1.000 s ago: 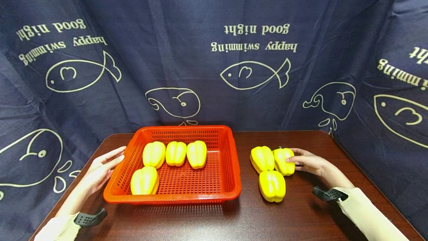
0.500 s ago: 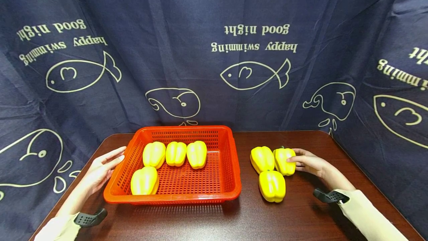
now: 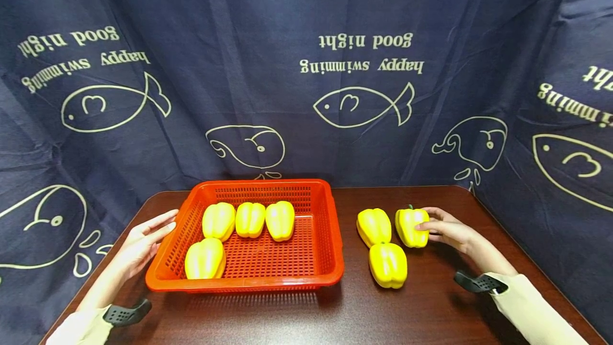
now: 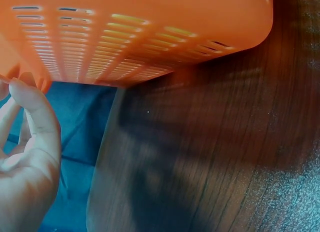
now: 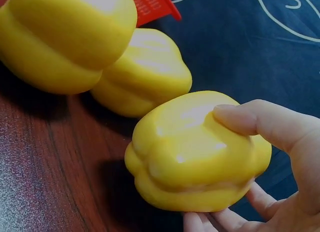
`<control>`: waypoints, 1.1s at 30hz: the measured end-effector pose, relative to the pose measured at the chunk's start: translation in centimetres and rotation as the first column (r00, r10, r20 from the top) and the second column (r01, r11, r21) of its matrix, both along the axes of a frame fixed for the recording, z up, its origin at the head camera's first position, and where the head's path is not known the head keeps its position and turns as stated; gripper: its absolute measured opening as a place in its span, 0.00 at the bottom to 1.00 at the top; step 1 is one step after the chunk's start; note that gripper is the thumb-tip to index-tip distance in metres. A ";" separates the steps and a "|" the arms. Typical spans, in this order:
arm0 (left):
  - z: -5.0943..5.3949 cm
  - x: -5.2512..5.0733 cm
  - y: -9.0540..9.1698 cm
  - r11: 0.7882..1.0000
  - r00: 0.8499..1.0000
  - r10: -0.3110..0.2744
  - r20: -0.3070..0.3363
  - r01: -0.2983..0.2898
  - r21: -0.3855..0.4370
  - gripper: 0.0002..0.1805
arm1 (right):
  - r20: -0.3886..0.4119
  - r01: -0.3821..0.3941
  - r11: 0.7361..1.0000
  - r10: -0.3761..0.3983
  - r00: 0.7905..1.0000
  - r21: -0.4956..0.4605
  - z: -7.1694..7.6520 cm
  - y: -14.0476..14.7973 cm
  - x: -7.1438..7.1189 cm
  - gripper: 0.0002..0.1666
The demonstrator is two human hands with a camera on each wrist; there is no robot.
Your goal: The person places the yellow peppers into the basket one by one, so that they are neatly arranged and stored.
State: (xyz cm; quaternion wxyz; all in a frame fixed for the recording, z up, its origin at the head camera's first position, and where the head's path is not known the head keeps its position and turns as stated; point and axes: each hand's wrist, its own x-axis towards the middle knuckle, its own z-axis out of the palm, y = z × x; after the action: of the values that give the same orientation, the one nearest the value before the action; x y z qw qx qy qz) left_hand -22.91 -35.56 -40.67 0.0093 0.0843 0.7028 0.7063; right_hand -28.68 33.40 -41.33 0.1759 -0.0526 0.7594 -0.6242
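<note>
On the right side of the table, my right hand [image 3: 452, 230] grips a yellow bell pepper [image 3: 411, 228], thumb on top and fingers underneath. In the right wrist view this bell pepper [image 5: 195, 152] appears lifted a little above the tabletop. Just left of it lie two more yellow bell peppers, one farther back [image 3: 373, 226] and one nearer [image 3: 388, 265]. At the left, my left hand [image 3: 141, 246] holds the left rim of a red plastic basket [image 3: 244, 282] with thumb and fingertips. Several yellow bell peppers [image 3: 250, 220] lie inside the basket, toward its left and back.
The dark wooden table [image 3: 354, 318] ends at a navy curtain [image 3: 287, 95] with fish prints, which hangs behind and on both sides. Black bands [image 3: 479, 282] circle both wrists.
My right hand has drawn its bell pepper rightward and slightly up, away from the other two, leaving a gap. The left hand stays at the basket rim.
</note>
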 end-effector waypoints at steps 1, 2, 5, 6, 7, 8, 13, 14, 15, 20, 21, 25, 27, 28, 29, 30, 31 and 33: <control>0.1 0.1 0.0 1.000 1.000 -0.011 0.000 0.011 0.018 0.21 | -0.008 0.003 1.000 -0.003 1.000 -0.001 0.1 0.0 0.1 0.40; 0.1 0.1 0.1 1.000 1.000 -0.018 0.001 0.018 0.026 0.21 | -0.015 0.005 1.000 -0.005 1.000 0.000 0.2 0.0 0.2 0.39; 0.1 0.2 0.1 0.999 0.999 -0.040 0.004 0.040 0.030 0.22 | -0.033 0.013 1.000 -0.013 0.999 0.001 0.6 -0.1 0.4 0.37; 0.1 0.2 0.0 0.998 0.999 -0.047 0.004 0.047 0.033 0.22 | -0.038 0.014 1.000 -0.014 0.999 0.003 0.7 -0.1 0.5 0.37; 0.1 0.1 0.0 0.998 0.998 -0.056 0.001 0.056 0.041 0.22 | -0.042 0.017 1.000 -0.017 0.999 0.004 0.8 -0.2 0.6 0.37; 0.1 0.1 0.0 0.998 0.999 -0.053 0.000 0.053 0.039 0.22 | -0.045 0.019 1.000 -0.019 0.999 0.006 0.9 -0.2 0.7 0.36; 0.0 0.0 -0.1 0.999 1.000 -0.030 -0.009 0.030 0.039 0.21 | -0.062 0.027 1.000 -0.027 0.998 0.010 1.4 -0.4 0.9 0.34; 0.0 0.0 0.0 0.999 0.999 -0.032 -0.009 0.032 0.041 0.20 | -0.065 0.029 1.000 -0.028 0.997 0.011 1.5 -0.5 1.0 0.34; 0.1 0.1 0.0 0.999 1.000 -0.029 -0.007 0.029 0.038 0.20 | -0.070 0.031 0.999 -0.030 0.997 0.012 1.6 -0.6 1.0 0.34; 0.3 0.1 0.1 0.996 0.998 -0.063 -0.002 0.063 0.058 0.21 | -0.101 0.045 0.998 -0.041 0.994 0.036 2.1 -1.1 1.3 0.33; 0.3 0.0 0.1 0.998 0.999 -0.053 -0.001 0.053 0.047 0.20 | -0.113 0.044 0.998 -0.039 0.993 0.041 2.2 -1.3 1.4 0.33; 0.3 0.1 0.1 1.000 1.000 -0.005 0.000 0.005 0.005 0.20 | -0.152 0.053 0.997 -0.045 0.987 0.055 2.9 -1.8 1.8 0.35; 0.3 0.1 0.1 1.000 1.000 0.007 0.002 -0.007 -0.007 0.20 | -0.172 0.049 0.997 -0.038 0.984 0.058 3.3 -2.1 2.0 0.35; 0.3 0.1 0.1 1.000 1.000 0.001 0.002 -0.001 -0.005 0.20 | -0.177 0.051 0.997 -0.039 0.984 0.065 3.5 -2.2 2.1 0.35; 0.3 0.1 0.1 1.000 1.000 -0.004 0.001 0.004 0.000 0.20 | -0.181 0.050 0.996 -0.036 0.983 0.071 3.6 -2.3 2.2 0.35; 0.3 0.1 0.1 1.000 1.000 0.001 0.004 -0.001 -0.006 0.20 | -0.185 0.050 0.996 -0.034 0.982 0.078 3.8 -2.5 2.3 0.35; 0.2 0.1 0.1 1.000 1.000 -0.001 0.001 0.001 -0.006 0.19 | -0.187 0.048 0.995 -0.032 0.982 0.084 4.0 -2.7 2.4 0.36; 0.0 -0.1 -0.1 1.000 1.000 -0.007 0.001 0.007 -0.019 0.19 | -0.191 0.049 0.994 -0.029 0.981 0.099 4.4 -3.0 2.6 0.38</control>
State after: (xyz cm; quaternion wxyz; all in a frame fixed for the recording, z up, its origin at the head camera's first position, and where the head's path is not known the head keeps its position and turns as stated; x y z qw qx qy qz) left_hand -22.99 -35.66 -40.71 0.0127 0.0865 0.7090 0.6998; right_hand -26.13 30.39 -36.92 0.0931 -0.0874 0.8049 -0.5795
